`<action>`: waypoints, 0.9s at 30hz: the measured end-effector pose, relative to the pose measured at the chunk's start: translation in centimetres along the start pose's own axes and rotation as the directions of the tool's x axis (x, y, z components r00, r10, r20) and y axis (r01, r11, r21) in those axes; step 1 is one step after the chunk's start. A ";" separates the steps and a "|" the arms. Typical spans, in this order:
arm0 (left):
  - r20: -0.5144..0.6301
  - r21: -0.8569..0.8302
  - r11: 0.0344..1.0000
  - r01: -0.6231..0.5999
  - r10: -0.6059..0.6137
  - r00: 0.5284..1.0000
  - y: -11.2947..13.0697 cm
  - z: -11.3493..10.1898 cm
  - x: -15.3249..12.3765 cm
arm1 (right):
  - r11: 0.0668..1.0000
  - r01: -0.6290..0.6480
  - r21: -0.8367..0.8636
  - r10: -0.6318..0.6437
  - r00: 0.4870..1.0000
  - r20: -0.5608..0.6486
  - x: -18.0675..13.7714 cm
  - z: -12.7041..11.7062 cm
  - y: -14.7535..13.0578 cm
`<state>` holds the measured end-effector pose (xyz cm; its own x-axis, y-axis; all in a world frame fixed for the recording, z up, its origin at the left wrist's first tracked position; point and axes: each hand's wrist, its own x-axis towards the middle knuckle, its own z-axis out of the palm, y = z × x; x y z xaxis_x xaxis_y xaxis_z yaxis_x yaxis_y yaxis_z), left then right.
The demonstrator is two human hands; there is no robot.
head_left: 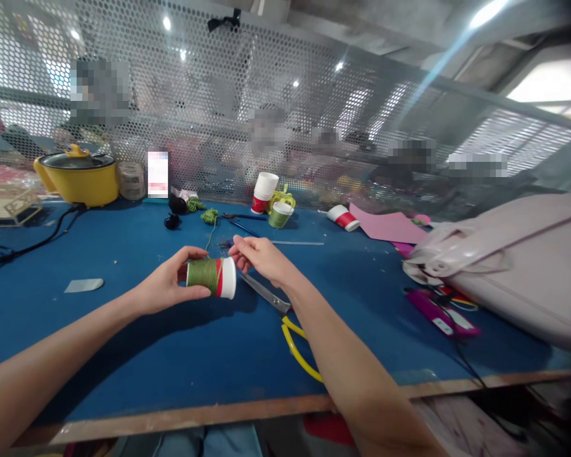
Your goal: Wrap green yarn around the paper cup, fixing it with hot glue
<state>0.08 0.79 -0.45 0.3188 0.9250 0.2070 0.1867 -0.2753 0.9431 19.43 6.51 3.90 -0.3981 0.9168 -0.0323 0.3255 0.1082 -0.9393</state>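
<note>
My left hand (174, 279) is wrapped around a paper cup (227, 278) lying on its side above the table, its white rim toward the right. Green yarn (201, 274) is wound around much of the cup, and a red band shows beside it. A strand runs from the cup up to a small green yarn bundle (210, 216). Close to the cup's rim, my right hand (257, 255) has its fingers pinched together; whatever is between them is too small to make out. Scissors (285, 311) with yellow handles lie below my right hand, partly covered by the forearm.
Stacked paper cups (265, 185), a green-wrapped cup (280, 216) and a tipped cup (343, 218) are at the back. A yellow electric pot (83, 181) and a lit phone (158, 174) stand back left. To the right are pink sheets (385, 225) and a pale bag (514, 260).
</note>
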 end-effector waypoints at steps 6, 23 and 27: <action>0.087 0.021 1.000 -0.020 0.018 0.996 0.3 0.3 -0.3 | 0.992 -0.064 -0.112 0.073 0.995 0.073 0.2 0.2 0.7; 0.149 0.274 0.956 -0.102 0.063 0.987 0.5 0.6 -1.0 | 0.996 -0.060 -0.066 0.071 0.981 0.178 -0.1 0.2 0.4; 0.196 0.326 0.932 -0.162 0.101 0.975 0.2 0.5 -1.0 | 0.989 -0.053 -0.136 0.090 0.956 0.279 -0.2 0.2 0.9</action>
<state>0.28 -0.34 -0.63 0.5117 0.8232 0.2460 0.4250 -0.4914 0.7602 19.59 6.36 2.96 -0.5908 0.7788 -0.2106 0.4600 0.1107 -0.8810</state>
